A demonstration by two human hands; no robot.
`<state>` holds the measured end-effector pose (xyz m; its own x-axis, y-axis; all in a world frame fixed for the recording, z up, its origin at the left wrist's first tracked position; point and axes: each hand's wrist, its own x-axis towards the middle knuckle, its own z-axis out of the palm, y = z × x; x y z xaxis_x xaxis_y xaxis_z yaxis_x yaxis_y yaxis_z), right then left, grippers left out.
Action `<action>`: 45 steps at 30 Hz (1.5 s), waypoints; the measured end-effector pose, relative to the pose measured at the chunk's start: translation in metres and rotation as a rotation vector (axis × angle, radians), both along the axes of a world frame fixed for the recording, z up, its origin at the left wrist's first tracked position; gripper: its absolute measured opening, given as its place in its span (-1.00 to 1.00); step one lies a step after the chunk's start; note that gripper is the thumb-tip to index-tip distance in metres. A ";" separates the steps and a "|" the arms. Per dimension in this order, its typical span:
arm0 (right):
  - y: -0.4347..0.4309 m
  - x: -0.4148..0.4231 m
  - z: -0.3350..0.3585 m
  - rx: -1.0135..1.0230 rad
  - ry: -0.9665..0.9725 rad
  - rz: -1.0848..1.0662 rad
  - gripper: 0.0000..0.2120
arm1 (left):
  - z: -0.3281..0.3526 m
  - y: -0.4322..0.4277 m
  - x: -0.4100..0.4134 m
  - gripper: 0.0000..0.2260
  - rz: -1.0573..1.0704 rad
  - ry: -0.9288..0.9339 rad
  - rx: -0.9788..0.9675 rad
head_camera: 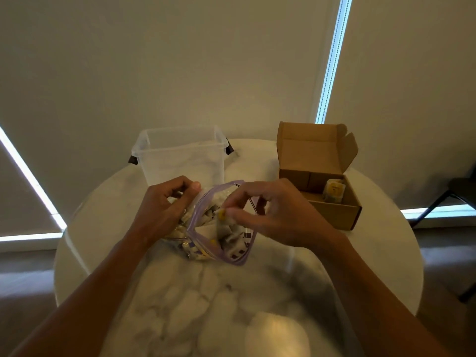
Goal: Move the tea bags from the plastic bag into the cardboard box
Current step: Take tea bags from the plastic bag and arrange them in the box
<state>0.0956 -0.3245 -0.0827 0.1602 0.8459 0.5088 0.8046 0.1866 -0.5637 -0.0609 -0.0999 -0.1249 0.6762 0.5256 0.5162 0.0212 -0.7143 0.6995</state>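
A tea bag [223, 223] with a yellow tag is pinched between the thumb and fingertips of the right hand [273, 215], just above the mouth of the zip-top plastic bag [199, 205]. It looks partly lifted out, though from here I can't tell whether its lower end is free of the pile. More tea bags [233, 244], pale with dark and yellow marks, lie heaped inside the bag, whose purple zip rim is spread wide.

The left hand [164, 207] grips the bag's left side, fingers curled round the plastic, with the thumb up near the rim. The bag rests on the table between the two forearms.

To the right and a little farther back stands the cardboard box [334, 215], its lid [309, 141] folded up and back. One tea bag [334, 193] already stands upright inside it, leaning against the far inner wall.

Just behind the plastic bag sits a clear plastic tub [180, 155] with dark clip handles on its sides. Everything stands on a round, white marble-patterned table [231, 292]. A dark chair [458, 191] shows at the right edge, and pale blinds hang behind, with bright strips of daylight at their edges.
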 end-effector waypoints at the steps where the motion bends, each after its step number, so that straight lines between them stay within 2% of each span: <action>1: -0.004 0.003 0.001 0.019 0.082 -0.008 -0.89 | 0.000 0.000 0.000 -0.78 0.004 0.002 0.002; 5: -0.018 0.023 0.005 0.152 0.325 -0.089 -0.90 | -0.001 0.001 0.000 -0.77 0.010 0.004 0.004; 7: -0.024 0.036 0.007 0.292 0.456 -0.197 -0.89 | -0.001 -0.001 0.001 -0.77 0.011 -0.005 -0.005; 8: -0.029 0.043 0.008 0.369 0.470 -0.288 -0.88 | -0.001 -0.002 0.001 -0.77 0.012 -0.007 -0.005; 10: -0.039 0.065 0.005 0.453 0.356 -0.496 -0.87 | -0.002 -0.002 0.001 -0.77 0.017 -0.007 0.013; 12: -0.053 0.086 0.000 0.411 0.190 -0.639 -0.90 | -0.004 -0.001 0.002 -0.78 0.021 -0.014 0.015; 14: -0.064 0.103 -0.005 0.342 0.110 -0.724 -0.89 | -0.005 -0.001 0.003 -0.77 0.027 -0.016 0.006; 18: -0.074 0.120 -0.013 0.331 0.239 -0.741 -0.85 | -0.006 0.003 0.002 -0.81 0.016 -0.017 0.036; 26: -0.082 0.138 -0.025 0.066 0.108 -0.846 -0.88 | -0.007 0.001 0.003 -0.79 0.058 0.006 0.036; 31: -0.086 0.143 -0.024 -0.021 0.157 -0.881 -0.97 | -0.006 0.003 0.003 -0.80 0.038 0.007 0.026; 34: -0.088 0.150 -0.025 -0.103 0.149 -0.939 -0.96 | -0.007 0.005 0.003 -0.78 0.027 0.008 0.029; 40: -0.091 0.152 -0.024 -0.153 0.163 -0.930 -0.88 | -0.008 0.006 0.002 -0.77 0.019 0.005 0.024; 45: -0.082 0.141 -0.021 -0.093 0.124 -0.956 -0.87 | -0.008 0.005 0.001 -0.82 0.026 0.013 0.035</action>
